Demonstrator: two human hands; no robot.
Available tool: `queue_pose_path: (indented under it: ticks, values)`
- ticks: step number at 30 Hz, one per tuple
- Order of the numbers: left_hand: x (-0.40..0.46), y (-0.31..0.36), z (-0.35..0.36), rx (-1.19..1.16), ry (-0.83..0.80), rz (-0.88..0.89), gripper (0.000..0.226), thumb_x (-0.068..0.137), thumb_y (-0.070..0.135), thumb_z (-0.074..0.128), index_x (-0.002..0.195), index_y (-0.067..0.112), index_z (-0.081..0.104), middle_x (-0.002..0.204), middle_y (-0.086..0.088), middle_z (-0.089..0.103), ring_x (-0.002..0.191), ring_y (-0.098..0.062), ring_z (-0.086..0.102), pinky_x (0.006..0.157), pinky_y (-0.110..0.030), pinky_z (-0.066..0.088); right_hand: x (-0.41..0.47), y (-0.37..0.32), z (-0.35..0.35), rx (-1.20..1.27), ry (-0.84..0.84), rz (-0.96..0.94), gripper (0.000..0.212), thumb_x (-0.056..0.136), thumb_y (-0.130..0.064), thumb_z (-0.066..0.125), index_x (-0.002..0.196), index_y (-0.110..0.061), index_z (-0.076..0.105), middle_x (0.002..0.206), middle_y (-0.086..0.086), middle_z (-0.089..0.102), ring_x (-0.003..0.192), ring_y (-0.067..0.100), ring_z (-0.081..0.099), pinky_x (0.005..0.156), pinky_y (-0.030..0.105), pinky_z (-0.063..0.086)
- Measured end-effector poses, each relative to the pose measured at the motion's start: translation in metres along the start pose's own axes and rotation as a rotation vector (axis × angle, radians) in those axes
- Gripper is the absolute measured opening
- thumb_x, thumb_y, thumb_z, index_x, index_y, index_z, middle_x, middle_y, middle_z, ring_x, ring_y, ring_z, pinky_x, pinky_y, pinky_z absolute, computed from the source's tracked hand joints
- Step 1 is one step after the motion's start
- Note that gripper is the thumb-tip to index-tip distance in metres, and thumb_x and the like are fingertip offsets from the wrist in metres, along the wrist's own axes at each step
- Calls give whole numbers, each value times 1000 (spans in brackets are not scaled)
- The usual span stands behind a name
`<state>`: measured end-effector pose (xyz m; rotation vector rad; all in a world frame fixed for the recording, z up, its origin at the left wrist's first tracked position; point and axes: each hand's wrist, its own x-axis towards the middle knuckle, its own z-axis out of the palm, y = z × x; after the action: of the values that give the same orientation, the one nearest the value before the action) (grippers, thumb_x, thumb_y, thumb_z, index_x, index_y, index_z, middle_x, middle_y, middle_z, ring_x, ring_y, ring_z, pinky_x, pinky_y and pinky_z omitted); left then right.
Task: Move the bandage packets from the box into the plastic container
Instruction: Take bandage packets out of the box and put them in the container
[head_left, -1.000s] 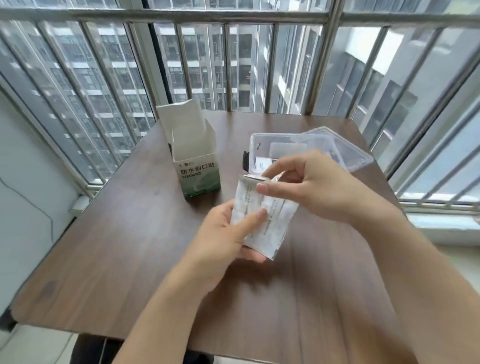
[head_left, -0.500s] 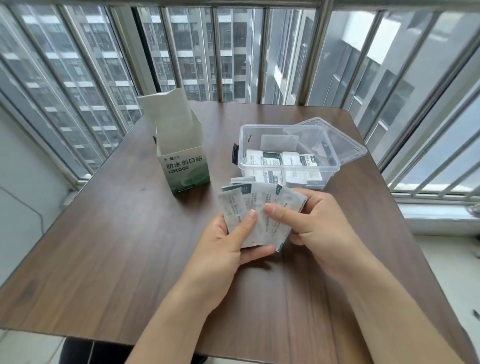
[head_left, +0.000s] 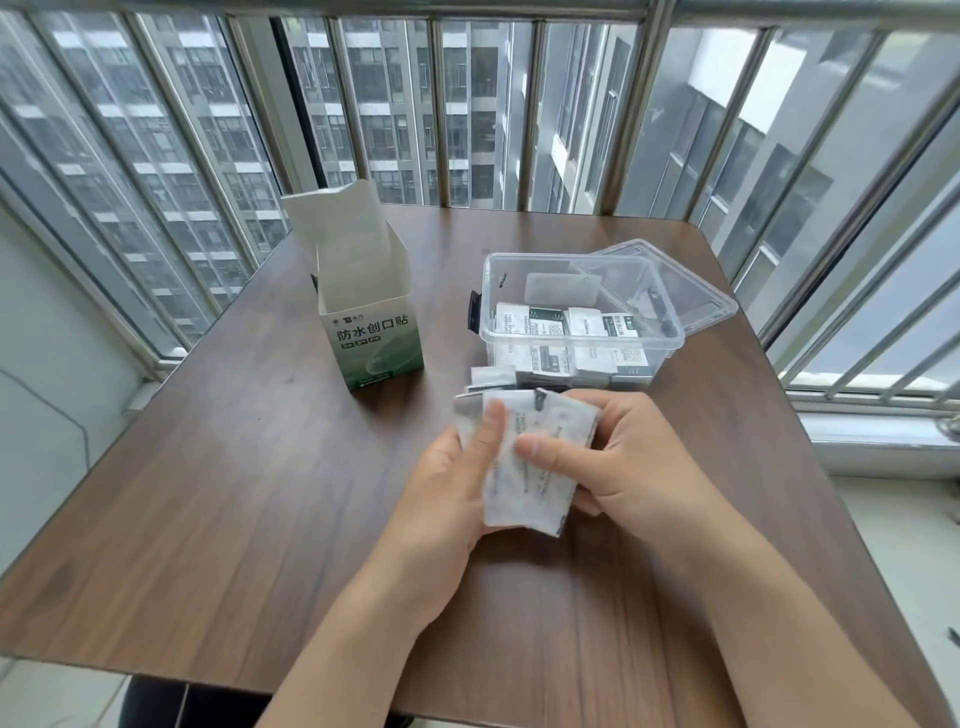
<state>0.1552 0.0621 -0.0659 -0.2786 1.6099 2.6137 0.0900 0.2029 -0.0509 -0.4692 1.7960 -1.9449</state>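
A fanned stack of white bandage packets (head_left: 524, 467) is gripped between my left hand (head_left: 447, 483) and my right hand (head_left: 623, 462), low over the table just in front of the clear plastic container (head_left: 660, 353). Both thumbs press on the top packet. Several packets with green print (head_left: 558, 325) lie inside the container. The green and white bandage box (head_left: 371, 332) stands upright to the container's left with its top flap raised; its inside is hidden from here.
The container's clear lid (head_left: 691, 296) leans open on its far right side. A dark wooden table (head_left: 234, 493) holds everything. Metal window bars (head_left: 634, 109) run close behind the table's far edge and along its right side.
The stack has gone from raised at container height to low near the table, spread into a fan. My right hand dropped from the stack's top to its right side.
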Motion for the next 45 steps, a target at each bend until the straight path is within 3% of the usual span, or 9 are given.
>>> queue_pose_path:
  ticks: [6, 14, 20, 25, 31, 34, 38, 41, 45]
  values:
    - [0, -7, 1, 209, 9, -6, 40, 89, 31, 67, 124, 14, 59, 87, -10, 71, 74, -16, 68, 43, -24, 51, 6, 7, 0, -107, 33, -57, 7, 86, -2, 73, 86, -5, 66, 58, 8, 59, 42, 18, 47, 34, 22, 40]
    - [3, -9, 2, 372, 101, 102, 47, 79, -6, 79, 116, 18, 61, 82, -3, 72, 65, -9, 66, 44, -23, 50, 3, 12, 2, -164, -76, -102, 21, 92, -28, 62, 100, -10, 55, 81, 3, 62, 69, 15, 59, 57, 31, 49]
    - [4, -10, 7, 896, 241, 425, 24, 81, 9, 69, 95, 28, 66, 77, 13, 72, 63, -6, 65, 53, -27, 52, -4, 12, 13, -392, 67, -203, 91, 73, -41, 80, 146, -41, 26, 132, -14, 43, 114, 3, 57, 91, 23, 53]
    - [4, -7, 23, 955, 429, 474, 15, 79, 35, 65, 94, 34, 62, 70, 14, 70, 66, -7, 65, 60, -31, 52, -5, 13, 27, -373, 182, -353, 58, 83, -38, 68, 137, -28, 47, 127, -10, 53, 117, 15, 59, 99, 42, 51]
    - [13, 0, 37, 1008, 450, 587, 22, 82, 16, 70, 93, 32, 59, 76, 13, 69, 70, -11, 65, 61, -38, 54, -8, 4, 28, -147, 348, -438, 50, 86, 1, 72, 129, -18, 55, 111, -16, 66, 96, 0, 67, 81, 12, 50]
    - [18, 1, 42, 1048, 423, 635, 21, 82, 13, 70, 85, 30, 59, 77, 14, 64, 70, -8, 57, 60, -30, 46, -6, 0, 25, -80, 432, -455, 44, 92, -9, 69, 131, -24, 55, 126, -6, 62, 96, -6, 65, 82, 16, 52]
    - [22, 2, 45, 1122, 439, 621, 25, 76, 7, 72, 78, 30, 62, 60, 13, 53, 59, -1, 50, 55, -8, 34, -1, 4, 18, -200, 476, -461, 32, 95, -35, 63, 125, -26, 63, 128, -5, 62, 118, 18, 63, 99, 47, 51]
    - [24, 4, 47, 1187, 444, 620, 41, 78, 10, 69, 63, 37, 41, 50, 12, 43, 54, 1, 49, 51, -8, 33, -2, 3, 18, -309, 463, -442, 37, 93, -46, 59, 122, -23, 60, 123, -11, 61, 113, 18, 62, 95, 47, 52]
    - [25, 12, 43, 1077, 366, 506, 22, 80, 23, 70, 70, 26, 51, 57, 7, 60, 54, -14, 51, 46, -19, 35, -9, -8, 13, -513, 384, -416, 30, 91, -50, 60, 110, -26, 58, 102, -11, 60, 95, 16, 62, 84, 39, 53]
